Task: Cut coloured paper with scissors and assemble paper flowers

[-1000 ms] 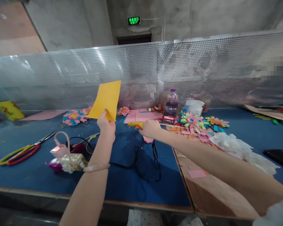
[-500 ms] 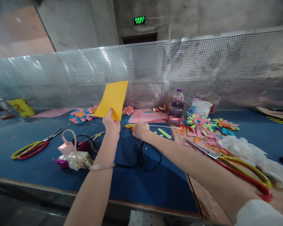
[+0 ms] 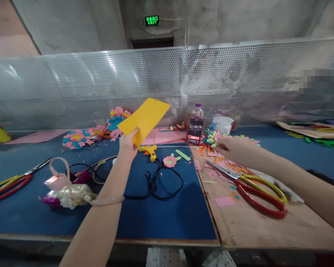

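A flat sheet of yellow paper (image 3: 149,118) is pinched between the thumb and fingers of my left hand (image 3: 128,146), raised over the blue tabletop. Below its lower edge lies a yellow glue gun (image 3: 151,152) with a black cord. My right hand (image 3: 230,145) is stretched out to the right, above the paper flowers and scraps behind the open scissors (image 3: 256,189). Its fingers are blurred and partly turned away, so whether they touch a flower (image 3: 211,138) cannot be made out. A small pink paper flower (image 3: 170,160) rests beside the glue gun.
Other scissors (image 3: 19,181) lie at the left, near a pink box-like item (image 3: 55,181) with a strap. Layered paper flowers (image 3: 76,139) stand at the back. A phone (image 3: 195,129) leans against a bottle. A perforated metal screen (image 3: 94,85) closes the rear.
My right hand has moved from the glue gun to the right, over the flowers and scraps. My left hand still holds the yellow paper, now tilted further right. The view has shifted rightward.
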{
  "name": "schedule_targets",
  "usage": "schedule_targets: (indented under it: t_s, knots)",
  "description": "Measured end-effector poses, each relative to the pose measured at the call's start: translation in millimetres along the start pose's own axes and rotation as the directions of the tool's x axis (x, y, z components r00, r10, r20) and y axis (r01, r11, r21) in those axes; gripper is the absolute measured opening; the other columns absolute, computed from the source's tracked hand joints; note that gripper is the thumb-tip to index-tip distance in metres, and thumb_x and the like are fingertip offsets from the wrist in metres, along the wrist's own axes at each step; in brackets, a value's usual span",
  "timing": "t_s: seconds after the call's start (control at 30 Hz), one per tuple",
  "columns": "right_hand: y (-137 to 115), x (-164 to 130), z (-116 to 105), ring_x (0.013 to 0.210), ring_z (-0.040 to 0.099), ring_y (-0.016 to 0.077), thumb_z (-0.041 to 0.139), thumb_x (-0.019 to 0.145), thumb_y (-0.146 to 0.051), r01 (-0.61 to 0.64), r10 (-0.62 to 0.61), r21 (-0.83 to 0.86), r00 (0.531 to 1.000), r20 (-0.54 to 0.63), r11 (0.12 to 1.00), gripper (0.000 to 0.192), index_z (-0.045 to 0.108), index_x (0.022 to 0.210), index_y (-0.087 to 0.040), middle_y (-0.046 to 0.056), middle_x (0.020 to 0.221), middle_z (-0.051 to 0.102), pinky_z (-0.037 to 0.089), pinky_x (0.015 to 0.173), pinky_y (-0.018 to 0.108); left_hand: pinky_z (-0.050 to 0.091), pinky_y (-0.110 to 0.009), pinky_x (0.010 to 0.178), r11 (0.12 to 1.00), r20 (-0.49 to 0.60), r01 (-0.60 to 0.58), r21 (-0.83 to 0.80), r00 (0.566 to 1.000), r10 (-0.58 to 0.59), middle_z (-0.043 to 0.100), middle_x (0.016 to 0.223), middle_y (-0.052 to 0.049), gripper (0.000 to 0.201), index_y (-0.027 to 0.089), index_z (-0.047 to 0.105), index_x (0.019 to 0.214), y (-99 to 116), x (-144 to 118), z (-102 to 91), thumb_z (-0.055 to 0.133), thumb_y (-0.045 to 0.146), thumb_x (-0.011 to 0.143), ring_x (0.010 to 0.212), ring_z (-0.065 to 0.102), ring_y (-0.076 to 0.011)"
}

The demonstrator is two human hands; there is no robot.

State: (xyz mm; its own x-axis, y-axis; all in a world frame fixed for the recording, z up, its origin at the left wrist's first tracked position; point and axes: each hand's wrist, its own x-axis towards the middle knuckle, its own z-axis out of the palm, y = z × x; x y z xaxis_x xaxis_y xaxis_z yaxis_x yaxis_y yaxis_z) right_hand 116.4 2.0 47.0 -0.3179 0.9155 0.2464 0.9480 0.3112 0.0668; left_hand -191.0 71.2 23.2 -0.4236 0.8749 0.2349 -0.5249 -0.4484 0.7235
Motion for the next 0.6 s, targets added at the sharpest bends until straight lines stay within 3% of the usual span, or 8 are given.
schedule_targets:
  t_s: [0.07, 0.13, 0.2, 0.3, 0.4, 0.5, 0.6]
  knots:
    - [50.4, -41.4, 14.7, 0.046, 0.048, 0.0146, 0.040, 0.084, -0.034, -0.040, 0.041, -0.007, 0.998, 0.055, 0.999, 0.033, 0.055, 0.058, -0.021, 0.006, 0.056, 0.057, 0.034, 0.049, 0.029, 0.052, -0.029, 0.082, 0.998, 0.117, 0.040, 0.054, 0.992, -0.046, 0.068, 0.096, -0.008, 0.034, 0.013, 0.063, 0.098, -6.9, -8.1, 7.8, 0.066, 0.005, 0.065, 0.089, 0.064, -0.0191]
    - [86.0, -81.3, 39.5, 0.046, 0.048, 0.0166, 0.047, 0.080, -0.040, -0.187, 0.186, -0.002, 0.976, 0.113, 0.982, 0.030, 0.055, 0.056, -0.023, 0.007, 0.055, 0.057, 0.035, 0.047, 0.031, 0.051, -0.031, 0.084, 0.991, 0.216, 0.095, 0.099, 0.970, -0.114, 0.068, 0.097, -0.009, 0.034, 0.013, 0.062, 0.099, -12.3, -18.5, 17.2, 0.066, 0.007, 0.066, 0.089, 0.064, -0.0200]
    - [103.5, -113.4, 65.4, 0.060, 0.056, 0.0204, 0.044, 0.081, -0.042, -0.148, 0.138, 0.079, 0.983, 0.122, 0.986, 0.029, 0.063, 0.072, -0.022, 0.010, 0.072, 0.063, 0.041, 0.055, 0.034, 0.052, -0.033, 0.084, 0.980, 0.287, 0.134, 0.150, 0.942, -0.173, 0.067, 0.100, -0.009, 0.035, 0.014, 0.062, 0.101, -15.8, -30.0, 26.7, 0.067, 0.010, 0.067, 0.089, 0.064, -0.0211]
    - [103.0, -139.6, 89.1, 0.077, 0.059, 0.0256, 0.052, 0.077, -0.038, -0.090, 0.087, 0.036, 0.993, 0.085, 0.995, 0.023, 0.066, 0.082, -0.020, 0.013, 0.087, 0.063, 0.046, 0.067, 0.038, 0.053, -0.033, 0.082, 0.958, 0.329, 0.183, 0.222, 0.911, -0.250, 0.066, 0.103, -0.010, 0.034, 0.014, 0.062, 0.102, -18.9, -45.7, 37.9, 0.066, 0.014, 0.068, 0.089, 0.064, -0.0220]
    - [92.7, -143.8, 92.2, 0.080, 0.060, 0.0253, 0.048, 0.080, -0.029, -0.089, 0.090, -0.028, 0.994, 0.054, 0.996, 0.022, 0.064, 0.080, -0.015, 0.014, 0.086, 0.062, 0.046, 0.074, 0.038, 0.054, -0.032, 0.080, 0.940, 0.338, 0.216, 0.265, 0.892, -0.301, 0.066, 0.104, -0.009, 0.034, 0.014, 0.062, 0.102, -22.0, -55.7, 43.5, 0.066, 0.015, 0.068, 0.089, 0.065, -0.0218]
    - [91.7, -139.0, 88.3, 0.078, 0.061, 0.0263, 0.046, 0.079, -0.030, -0.131, 0.135, -0.064, 0.988, 0.071, 0.989, 0.024, 0.062, 0.080, -0.012, 0.014, 0.084, 0.062, 0.046, 0.071, 0.038, 0.055, -0.030, 0.078, 0.930, 0.339, 0.233, 0.284, 0.883, -0.324, 0.066, 0.104, -0.009, 0.035, 0.015, 0.062, 0.103, -23.3, -59.7, 45.0, 0.067, 0.015, 0.068, 0.089, 0.065, -0.0213]
    - [101.3, -134.3, 84.6, 0.069, 0.062, 0.0249, 0.051, 0.074, -0.035, -0.267, 0.264, -0.001, 0.954, 0.142, 0.964, 0.027, 0.063, 0.084, -0.013, 0.013, 0.082, 0.065, 0.045, 0.061, 0.033, 0.055, -0.029, 0.079, 0.926, 0.330, 0.268, 0.267, 0.877, -0.349, 0.066, 0.104, -0.009, 0.035, 0.014, 0.062, 0.104, -20.8, -60.1, 45.4, 0.066, 0.016, 0.070, 0.090, 0.064, -0.0207]
